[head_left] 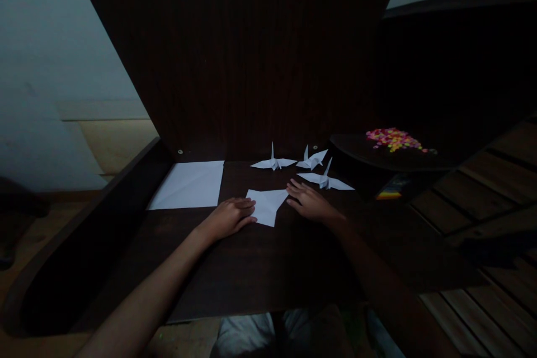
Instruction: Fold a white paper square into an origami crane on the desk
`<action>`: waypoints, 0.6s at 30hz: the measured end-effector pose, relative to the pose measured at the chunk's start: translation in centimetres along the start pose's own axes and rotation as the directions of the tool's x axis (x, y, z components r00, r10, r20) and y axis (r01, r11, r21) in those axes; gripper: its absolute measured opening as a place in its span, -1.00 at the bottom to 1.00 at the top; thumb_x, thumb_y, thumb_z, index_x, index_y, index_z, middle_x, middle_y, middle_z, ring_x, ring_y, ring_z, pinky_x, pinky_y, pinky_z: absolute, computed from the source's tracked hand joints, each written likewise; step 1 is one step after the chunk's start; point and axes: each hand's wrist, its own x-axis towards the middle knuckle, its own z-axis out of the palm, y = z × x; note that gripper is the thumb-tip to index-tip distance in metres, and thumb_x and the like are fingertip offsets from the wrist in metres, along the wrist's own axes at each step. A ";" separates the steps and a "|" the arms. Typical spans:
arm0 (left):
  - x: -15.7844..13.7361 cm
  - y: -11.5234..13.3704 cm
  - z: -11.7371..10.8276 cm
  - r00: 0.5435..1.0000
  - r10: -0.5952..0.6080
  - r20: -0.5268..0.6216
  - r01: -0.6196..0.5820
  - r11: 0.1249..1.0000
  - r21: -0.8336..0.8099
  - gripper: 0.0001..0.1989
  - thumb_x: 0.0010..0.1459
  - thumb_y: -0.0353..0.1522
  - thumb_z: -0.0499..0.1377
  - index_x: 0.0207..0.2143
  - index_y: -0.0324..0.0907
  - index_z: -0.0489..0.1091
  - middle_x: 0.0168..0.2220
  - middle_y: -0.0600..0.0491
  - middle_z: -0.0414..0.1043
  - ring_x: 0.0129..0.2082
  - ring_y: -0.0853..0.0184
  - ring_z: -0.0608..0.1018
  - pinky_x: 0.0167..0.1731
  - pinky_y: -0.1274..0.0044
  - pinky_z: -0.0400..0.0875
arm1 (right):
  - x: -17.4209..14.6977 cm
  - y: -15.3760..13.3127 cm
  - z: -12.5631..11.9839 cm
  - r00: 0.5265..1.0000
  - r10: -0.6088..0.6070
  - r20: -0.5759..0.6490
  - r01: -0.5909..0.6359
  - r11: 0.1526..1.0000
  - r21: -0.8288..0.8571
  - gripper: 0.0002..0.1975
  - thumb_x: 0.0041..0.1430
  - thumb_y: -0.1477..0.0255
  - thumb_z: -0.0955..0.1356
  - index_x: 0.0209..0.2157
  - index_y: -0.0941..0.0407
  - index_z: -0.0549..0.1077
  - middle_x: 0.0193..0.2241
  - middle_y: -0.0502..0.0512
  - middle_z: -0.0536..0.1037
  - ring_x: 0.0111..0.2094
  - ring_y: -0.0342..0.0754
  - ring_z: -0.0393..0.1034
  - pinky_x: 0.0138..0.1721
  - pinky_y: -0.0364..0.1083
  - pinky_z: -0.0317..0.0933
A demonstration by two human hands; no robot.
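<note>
A partly folded white paper (267,205) lies flat on the dark wooden desk (251,268). My left hand (229,217) rests palm down on its left edge. My right hand (309,201) lies flat at its right corner, fingers spread and touching the paper. Neither hand grips anything. Behind the paper stand three finished white paper cranes: one in the middle (273,163), one to its right (312,159), and one nearest my right hand (325,180).
A stack of flat white sheets (191,184) lies at the left of the desk. A dark raised shelf (377,159) at the right carries a pile of small pink and yellow bits (392,139). A dark back panel (251,56) closes the rear.
</note>
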 end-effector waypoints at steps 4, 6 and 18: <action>-0.1 -0.5 -0.3 1.000 -0.005 -0.028 0.005 1.000 -0.010 -0.66 0.34 -0.23 -0.01 -0.11 -0.20 0.49 0.06 -0.05 0.45 0.05 0.21 0.48 0.07 0.33 0.36 | 0.1 0.3 0.1 0.998 0.063 -0.024 -0.064 0.997 -0.036 -0.54 0.31 0.34 0.19 0.11 0.31 0.38 0.20 0.32 0.28 0.30 0.15 0.01 0.27 0.14 -0.01; -0.1 -0.6 -0.5 0.999 -0.017 -0.028 0.017 1.000 -0.011 -0.69 0.34 -0.26 0.00 -0.12 -0.19 0.49 0.05 -0.04 0.46 0.02 0.21 0.48 0.04 0.33 0.38 | 0.1 0.1 -0.1 0.998 0.059 -0.029 -0.061 0.996 -0.072 -0.56 0.29 0.37 0.19 0.08 0.33 0.42 0.18 0.34 0.32 0.27 0.17 0.07 0.26 0.14 0.01; -0.2 -0.4 0.0 1.000 0.015 -0.007 -0.015 0.998 0.067 -0.68 0.30 -0.48 -0.03 -0.01 -0.22 0.44 0.08 -0.10 0.42 0.05 0.21 0.48 0.08 0.33 0.38 | -0.1 -2.7 -0.9 0.986 0.110 -0.124 -0.123 0.988 -0.099 -0.62 0.16 0.44 0.21 -0.14 0.26 0.57 0.10 0.30 0.43 0.14 0.20 0.25 0.14 0.14 0.19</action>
